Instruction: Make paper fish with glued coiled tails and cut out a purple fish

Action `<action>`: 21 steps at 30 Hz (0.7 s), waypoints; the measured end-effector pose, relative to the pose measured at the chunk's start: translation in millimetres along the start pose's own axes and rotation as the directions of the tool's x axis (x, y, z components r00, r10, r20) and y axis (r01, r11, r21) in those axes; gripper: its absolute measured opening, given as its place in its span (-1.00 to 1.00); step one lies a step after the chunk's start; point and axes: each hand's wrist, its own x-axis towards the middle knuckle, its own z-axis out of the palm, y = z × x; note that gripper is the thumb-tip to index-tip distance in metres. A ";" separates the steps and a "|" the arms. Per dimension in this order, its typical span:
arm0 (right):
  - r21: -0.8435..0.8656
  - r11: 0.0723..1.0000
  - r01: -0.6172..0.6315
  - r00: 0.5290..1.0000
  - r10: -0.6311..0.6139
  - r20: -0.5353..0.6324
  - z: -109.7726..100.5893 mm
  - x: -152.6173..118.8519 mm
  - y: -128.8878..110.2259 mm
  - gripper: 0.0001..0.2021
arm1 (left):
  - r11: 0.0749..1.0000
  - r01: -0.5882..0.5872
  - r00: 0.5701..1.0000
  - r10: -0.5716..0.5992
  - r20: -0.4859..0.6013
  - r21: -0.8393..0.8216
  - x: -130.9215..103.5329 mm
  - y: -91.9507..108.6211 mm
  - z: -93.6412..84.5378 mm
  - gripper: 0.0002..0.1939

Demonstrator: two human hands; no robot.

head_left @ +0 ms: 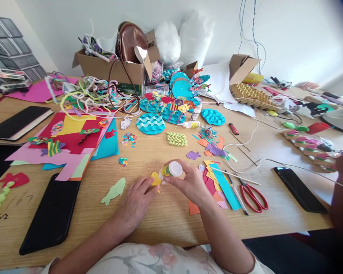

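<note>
left hand (pixel 135 199) palm-down, pinching yellow cutout (pixel 155 178) | right hand (pixel 191 183) raised, gripping tilted bottle (pixel 175 169)

- Shows smooth plastic on the glue bottle (pixel 174 169)
- Looks like matt paper in the yellow cutout (pixel 155 179)
- Shows grained wood across the desk (pixel 171 222)
- Shines like leather on the brown bag (pixel 131 40)
- Looks glossy on the right-hand phone (pixel 300 189)

two hands (pixel 136 201), three glue bottles (pixel 166 171), two phones (pixel 50 217), one notebook (pixel 17 122)
</note>
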 end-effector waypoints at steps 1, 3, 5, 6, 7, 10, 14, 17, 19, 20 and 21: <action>0.001 1.000 -0.001 1.000 0.001 0.010 0.7 0.4 0.5 -0.80 | 1.000 0.005 1.000 -0.005 -0.005 -0.005 0.0 0.2 0.1 -0.68; 0.009 1.000 -0.002 1.000 0.002 0.027 2.6 1.1 1.5 -0.80 | 1.000 0.012 1.000 -0.012 -0.020 -0.012 0.2 0.8 -0.1 -0.68; 0.012 1.000 -0.005 1.000 0.005 0.024 4.5 1.8 2.2 -0.80 | 1.000 0.005 0.999 -0.006 -0.035 -0.012 0.8 1.3 -0.6 -0.69; 0.008 1.000 -0.006 1.000 0.006 0.017 5.3 2.1 2.4 -0.80 | 1.000 0.000 0.999 0.000 -0.041 -0.011 1.1 1.5 -0.9 -0.70; 0.001 1.000 -0.007 1.000 0.007 0.009 6.0 2.5 2.3 -0.80 | 1.000 -0.004 0.999 0.003 -0.045 -0.013 1.4 1.6 -1.3 -0.71; -0.013 1.000 -0.014 1.000 0.014 -0.006 7.2 3.8 1.5 -0.80 | 0.999 -0.001 0.999 0.000 -0.043 -0.036 2.4 2.0 -2.8 -0.70; 0.011 1.000 -0.020 1.000 0.020 -0.006 8.6 5.5 1.1 -0.80 | 0.999 0.011 1.000 -0.012 -0.015 -0.044 3.5 3.0 -5.1 -0.71; 0.056 0.998 -0.021 1.000 0.022 -0.006 10.3 5.9 2.8 -0.80 | 0.999 0.018 1.000 -0.018 -0.011 -0.044 4.0 3.6 -5.8 -0.73; 0.070 0.997 -0.018 1.000 0.019 -0.015 11.8 6.2 4.9 -0.80 | 0.999 0.019 1.000 -0.019 -0.013 -0.050 4.2 3.8 -5.6 -0.73; 0.071 0.997 -0.015 1.000 0.017 -0.022 12.7 6.4 6.2 -0.80 | 0.999 0.018 1.000 -0.019 -0.016 -0.050 4.2 3.8 -5.4 -0.72; 0.071 0.997 -0.013 0.999 0.016 -0.030 13.6 6.6 7.4 -0.80 | 0.999 0.018 1.000 -0.019 -0.018 -0.049 4.2 3.9 -5.3 -0.72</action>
